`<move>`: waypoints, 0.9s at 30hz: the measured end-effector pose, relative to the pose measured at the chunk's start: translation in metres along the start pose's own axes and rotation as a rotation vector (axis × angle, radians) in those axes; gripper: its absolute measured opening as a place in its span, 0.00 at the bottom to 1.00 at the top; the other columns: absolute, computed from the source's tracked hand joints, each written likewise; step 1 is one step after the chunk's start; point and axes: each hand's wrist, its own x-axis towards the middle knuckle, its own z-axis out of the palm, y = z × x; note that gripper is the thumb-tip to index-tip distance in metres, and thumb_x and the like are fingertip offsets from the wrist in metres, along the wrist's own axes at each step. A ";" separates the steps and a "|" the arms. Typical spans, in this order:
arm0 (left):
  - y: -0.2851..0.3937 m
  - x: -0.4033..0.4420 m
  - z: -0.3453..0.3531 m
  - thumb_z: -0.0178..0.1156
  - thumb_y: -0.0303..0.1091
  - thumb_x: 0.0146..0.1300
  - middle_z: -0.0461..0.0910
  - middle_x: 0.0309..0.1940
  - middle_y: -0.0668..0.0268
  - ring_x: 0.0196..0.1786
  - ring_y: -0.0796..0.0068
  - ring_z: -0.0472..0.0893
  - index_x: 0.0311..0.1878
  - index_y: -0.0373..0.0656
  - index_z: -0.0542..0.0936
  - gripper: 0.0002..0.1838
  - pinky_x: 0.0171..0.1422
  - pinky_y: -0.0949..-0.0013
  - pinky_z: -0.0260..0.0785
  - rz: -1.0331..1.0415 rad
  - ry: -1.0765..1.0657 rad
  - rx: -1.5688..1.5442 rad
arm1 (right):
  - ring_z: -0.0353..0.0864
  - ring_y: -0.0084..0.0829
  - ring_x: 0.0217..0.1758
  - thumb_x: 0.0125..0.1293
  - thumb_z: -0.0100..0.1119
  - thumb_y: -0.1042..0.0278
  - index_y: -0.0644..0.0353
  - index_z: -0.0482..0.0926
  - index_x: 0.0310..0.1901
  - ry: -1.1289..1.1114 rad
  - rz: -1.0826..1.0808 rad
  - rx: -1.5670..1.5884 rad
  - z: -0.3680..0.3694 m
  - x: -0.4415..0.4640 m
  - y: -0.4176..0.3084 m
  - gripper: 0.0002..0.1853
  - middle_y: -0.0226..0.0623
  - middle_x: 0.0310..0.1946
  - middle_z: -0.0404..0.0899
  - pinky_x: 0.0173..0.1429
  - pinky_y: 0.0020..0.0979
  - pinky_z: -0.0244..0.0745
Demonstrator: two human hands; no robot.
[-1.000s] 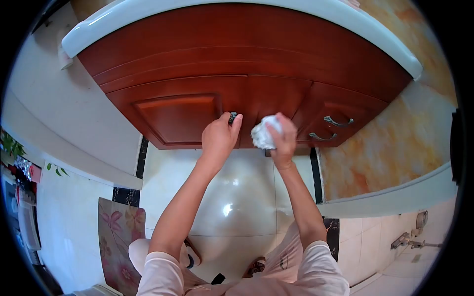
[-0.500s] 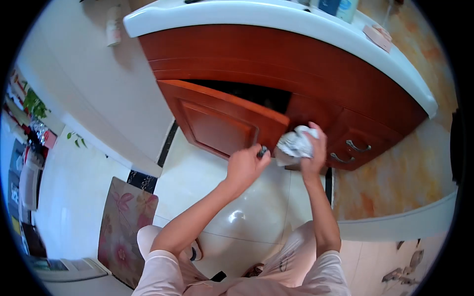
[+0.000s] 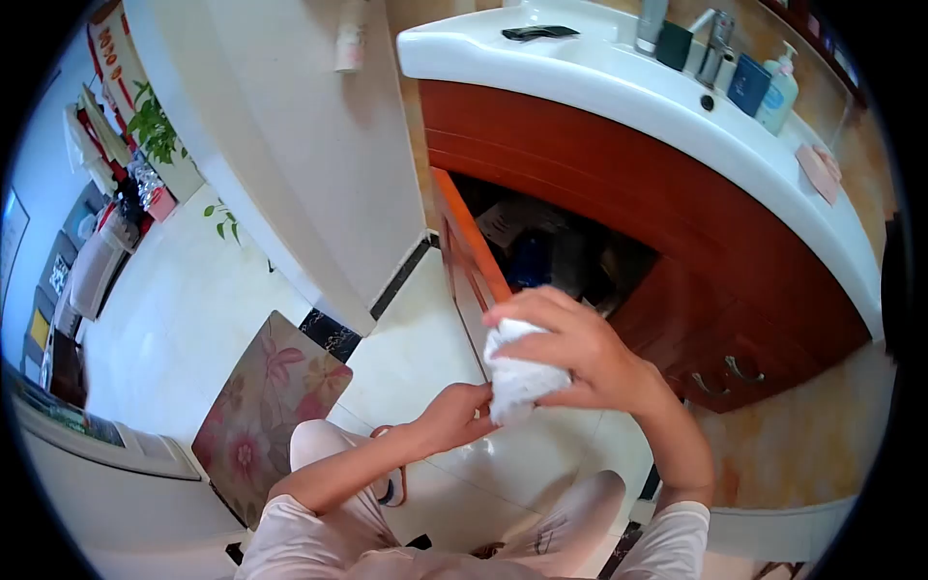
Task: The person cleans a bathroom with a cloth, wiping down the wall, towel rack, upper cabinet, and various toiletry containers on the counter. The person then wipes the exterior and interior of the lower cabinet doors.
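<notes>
The red-brown cabinet door (image 3: pixel 462 253) stands swung wide, seen nearly edge-on. My left hand (image 3: pixel 454 418) is closed at the door's free edge, where the knob was visible earlier; the white cloth now partly covers its fingertips. My right hand (image 3: pixel 578 353) grips the crumpled white cloth (image 3: pixel 522 372) against the upper edge of the door. Inside the dark cabinet, a blue item (image 3: pixel 532 259) and other dim things show behind the right hand.
Above the cabinet is a white sink (image 3: pixel 599 77) with a faucet (image 3: pixel 715 48), a pump bottle (image 3: pixel 777 92) and a pink item (image 3: pixel 820 174). Drawer handles (image 3: pixel 742 369) sit at right. A floral mat (image 3: pixel 261 425) lies at left beside a wall corner.
The door has swung from shut to wide open with my left hand. My right hand has brought the cloth over to the door's edge. The view has turned left.
</notes>
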 end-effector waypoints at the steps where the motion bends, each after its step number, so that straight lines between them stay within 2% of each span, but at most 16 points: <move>1: 0.001 -0.002 -0.007 0.62 0.38 0.62 0.80 0.24 0.54 0.29 0.50 0.81 0.43 0.39 0.79 0.13 0.35 0.56 0.72 -0.025 -0.047 0.024 | 0.73 0.50 0.58 0.44 0.69 0.69 0.62 0.81 0.47 0.018 0.010 0.001 0.004 0.011 0.012 0.23 0.48 0.59 0.74 0.62 0.43 0.69; 3: 0.002 -0.003 -0.019 0.62 0.37 0.62 0.80 0.24 0.54 0.29 0.51 0.81 0.43 0.39 0.78 0.12 0.35 0.56 0.72 -0.080 -0.145 0.066 | 0.73 0.50 0.57 0.46 0.65 0.69 0.63 0.81 0.44 0.104 -0.011 -0.043 0.016 0.040 0.050 0.20 0.47 0.57 0.75 0.62 0.42 0.69; 7: -0.001 -0.008 -0.041 0.60 0.38 0.66 0.78 0.25 0.51 0.30 0.50 0.80 0.41 0.40 0.78 0.11 0.36 0.55 0.70 -0.059 -0.232 0.088 | 0.72 0.47 0.57 0.49 0.63 0.69 0.62 0.80 0.39 0.151 -0.054 -0.256 0.023 0.110 0.124 0.14 0.45 0.53 0.76 0.60 0.41 0.70; 10: 0.002 -0.019 -0.066 0.56 0.38 0.69 0.76 0.25 0.51 0.29 0.50 0.77 0.37 0.38 0.78 0.12 0.37 0.56 0.69 -0.026 -0.222 0.098 | 0.73 0.45 0.55 0.54 0.63 0.67 0.63 0.81 0.40 0.172 -0.082 -0.295 0.026 0.142 0.149 0.12 0.44 0.51 0.77 0.59 0.42 0.71; 12: -0.007 -0.029 -0.078 0.54 0.36 0.70 0.75 0.24 0.51 0.28 0.51 0.75 0.33 0.36 0.77 0.13 0.36 0.58 0.68 -0.080 -0.148 -0.020 | 0.74 0.45 0.54 0.55 0.63 0.67 0.63 0.81 0.40 0.211 -0.097 -0.268 0.029 0.144 0.156 0.12 0.44 0.50 0.77 0.58 0.42 0.71; 15: -0.048 -0.062 -0.090 0.52 0.31 0.68 0.72 0.22 0.54 0.27 0.57 0.71 0.28 0.33 0.74 0.13 0.35 0.62 0.66 -0.103 -0.017 -0.115 | 0.74 0.46 0.50 0.53 0.65 0.65 0.62 0.80 0.38 0.286 -0.064 -0.258 0.039 0.144 0.155 0.13 0.42 0.46 0.77 0.53 0.43 0.72; 18: -0.076 -0.093 -0.111 0.51 0.33 0.69 0.73 0.24 0.56 0.28 0.59 0.71 0.30 0.33 0.75 0.14 0.36 0.63 0.67 -0.177 0.157 -0.186 | 0.74 0.47 0.45 0.49 0.68 0.63 0.61 0.80 0.36 0.381 -0.067 -0.228 0.053 0.149 0.152 0.15 0.41 0.40 0.77 0.49 0.43 0.72; 19: -0.076 -0.099 -0.120 0.51 0.34 0.69 0.74 0.24 0.56 0.29 0.60 0.72 0.30 0.33 0.75 0.14 0.37 0.63 0.67 -0.205 0.221 -0.214 | 0.76 0.46 0.48 0.48 0.67 0.69 0.60 0.80 0.41 0.380 -0.081 -0.281 0.057 0.147 0.144 0.16 0.42 0.44 0.79 0.53 0.39 0.73; 23: -0.065 -0.105 -0.142 0.51 0.37 0.71 0.75 0.27 0.58 0.31 0.63 0.72 0.33 0.33 0.76 0.15 0.38 0.65 0.67 -0.273 0.442 -0.335 | 0.77 0.47 0.53 0.46 0.72 0.59 0.60 0.81 0.41 0.408 -0.206 -0.185 0.114 0.147 0.074 0.21 0.44 0.47 0.79 0.57 0.45 0.71; 27: -0.063 -0.102 -0.147 0.51 0.39 0.72 0.76 0.29 0.60 0.32 0.66 0.73 0.35 0.33 0.77 0.17 0.40 0.66 0.67 -0.297 0.592 -0.408 | 0.76 0.48 0.54 0.51 0.70 0.57 0.58 0.81 0.44 0.285 -0.291 -0.052 0.152 0.147 0.011 0.20 0.44 0.49 0.79 0.57 0.46 0.69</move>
